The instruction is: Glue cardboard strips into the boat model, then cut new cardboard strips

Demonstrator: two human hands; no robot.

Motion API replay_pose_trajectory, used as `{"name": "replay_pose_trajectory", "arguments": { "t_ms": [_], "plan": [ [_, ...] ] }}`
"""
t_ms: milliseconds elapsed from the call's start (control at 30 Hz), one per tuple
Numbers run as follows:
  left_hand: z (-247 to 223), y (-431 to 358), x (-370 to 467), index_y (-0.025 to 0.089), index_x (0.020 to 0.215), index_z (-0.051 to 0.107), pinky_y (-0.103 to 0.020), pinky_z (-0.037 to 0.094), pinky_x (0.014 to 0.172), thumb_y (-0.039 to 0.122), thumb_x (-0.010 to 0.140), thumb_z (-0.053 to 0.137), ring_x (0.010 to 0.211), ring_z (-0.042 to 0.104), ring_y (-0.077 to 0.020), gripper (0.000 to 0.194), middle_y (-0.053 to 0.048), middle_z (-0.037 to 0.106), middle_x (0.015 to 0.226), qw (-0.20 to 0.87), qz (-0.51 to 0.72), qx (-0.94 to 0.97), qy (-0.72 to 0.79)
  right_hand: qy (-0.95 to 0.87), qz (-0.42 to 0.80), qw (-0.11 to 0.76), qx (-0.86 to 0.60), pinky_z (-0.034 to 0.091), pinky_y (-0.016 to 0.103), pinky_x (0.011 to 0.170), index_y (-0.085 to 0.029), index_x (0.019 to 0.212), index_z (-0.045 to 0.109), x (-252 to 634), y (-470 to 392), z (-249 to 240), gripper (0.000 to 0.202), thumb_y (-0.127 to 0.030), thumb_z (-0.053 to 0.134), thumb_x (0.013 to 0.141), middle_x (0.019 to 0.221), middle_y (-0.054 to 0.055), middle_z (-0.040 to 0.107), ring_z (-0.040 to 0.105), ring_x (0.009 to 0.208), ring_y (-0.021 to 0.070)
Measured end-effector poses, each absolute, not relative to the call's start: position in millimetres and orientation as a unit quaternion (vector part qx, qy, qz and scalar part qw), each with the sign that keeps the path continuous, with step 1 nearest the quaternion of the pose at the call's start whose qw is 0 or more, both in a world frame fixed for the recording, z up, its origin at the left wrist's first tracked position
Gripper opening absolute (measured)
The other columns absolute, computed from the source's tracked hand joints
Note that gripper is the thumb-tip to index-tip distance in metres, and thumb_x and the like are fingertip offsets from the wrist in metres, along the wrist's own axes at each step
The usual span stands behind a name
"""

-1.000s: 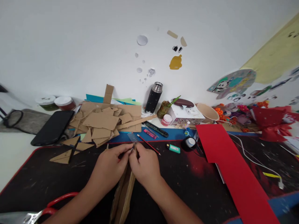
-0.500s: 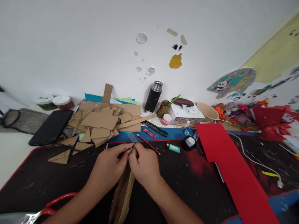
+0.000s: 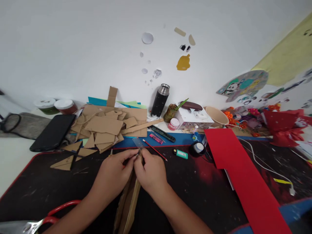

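My left hand (image 3: 116, 172) and my right hand (image 3: 151, 169) meet at the far end of a long folded cardboard strip (image 3: 127, 208). The strip's raised sides form a channel running back toward me. My right fingers are closed around its tip. With thumb and index finger, my left hand pinches at the same tip; any small piece between those fingers is too hidden to name. Just beyond the fingertips lies a clear ruler-like strip (image 3: 137, 142). Scissors with red handles (image 3: 50, 220) rest beside my left forearm, partly covered by it.
Cardboard scraps (image 3: 104, 126) are piled at the back left, near a black phone (image 3: 53, 132). A black flask (image 3: 160, 101) stands by the wall. A red pencil (image 3: 155, 150), a green lighter (image 3: 180, 153), a black cutter (image 3: 162, 133) and red paper (image 3: 241, 169) lie ahead and right.
Almost nothing differs. Both hands stay at the tip of the cardboard strip, and the view has shifted very slightly.
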State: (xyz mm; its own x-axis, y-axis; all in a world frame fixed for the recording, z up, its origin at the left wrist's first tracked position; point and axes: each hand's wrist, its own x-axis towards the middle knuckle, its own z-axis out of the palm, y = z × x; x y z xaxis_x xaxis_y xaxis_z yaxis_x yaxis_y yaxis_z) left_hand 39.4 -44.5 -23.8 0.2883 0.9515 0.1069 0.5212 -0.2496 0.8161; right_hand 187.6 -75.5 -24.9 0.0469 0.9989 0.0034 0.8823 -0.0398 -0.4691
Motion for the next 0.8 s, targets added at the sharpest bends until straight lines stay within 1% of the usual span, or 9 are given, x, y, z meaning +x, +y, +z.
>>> {"name": "replay_pose_trajectory", "arguments": {
  "t_ms": [267,400,800],
  "plan": [
    [-23.0,-44.8,38.4,0.029,0.107,0.088,-0.04,0.067,0.093,0.038,0.093,0.054,0.101,0.085,-0.0288,0.038,-0.002,0.088,0.11,0.342,0.305,0.73,0.507,-0.669,0.165,0.176,-0.703,0.028,0.032,0.062,-0.02,0.098,0.071,188.1,-74.8,-24.5,0.014,-0.024,0.057,0.1,0.085,0.007,0.083,0.076,0.073,0.0214],
    [-21.8,-44.8,39.4,0.03,0.108,0.088,-0.038,0.068,0.09,0.037,0.093,0.054,0.101,0.085,-0.0281,0.038,-0.002,0.088,0.11,0.348,0.303,0.726,0.51,-0.671,0.165,0.178,-0.701,0.027,0.032,0.062,-0.019,0.098,0.071,188.0,-75.0,-25.2,0.015,-0.023,0.057,0.1,0.084,0.007,0.083,0.076,0.072,0.0213],
    [-21.1,-44.8,39.4,0.03,0.107,0.087,-0.037,0.067,0.091,0.037,0.093,0.053,0.101,0.085,-0.0275,0.038,-0.003,0.088,0.109,0.336,0.3,0.733,0.509,-0.668,0.176,0.177,-0.701,0.026,0.033,0.063,-0.018,0.098,0.07,187.7,-75.7,-22.4,0.014,-0.023,0.057,0.1,0.084,0.008,0.082,0.075,0.072,0.022]
  ]
}}
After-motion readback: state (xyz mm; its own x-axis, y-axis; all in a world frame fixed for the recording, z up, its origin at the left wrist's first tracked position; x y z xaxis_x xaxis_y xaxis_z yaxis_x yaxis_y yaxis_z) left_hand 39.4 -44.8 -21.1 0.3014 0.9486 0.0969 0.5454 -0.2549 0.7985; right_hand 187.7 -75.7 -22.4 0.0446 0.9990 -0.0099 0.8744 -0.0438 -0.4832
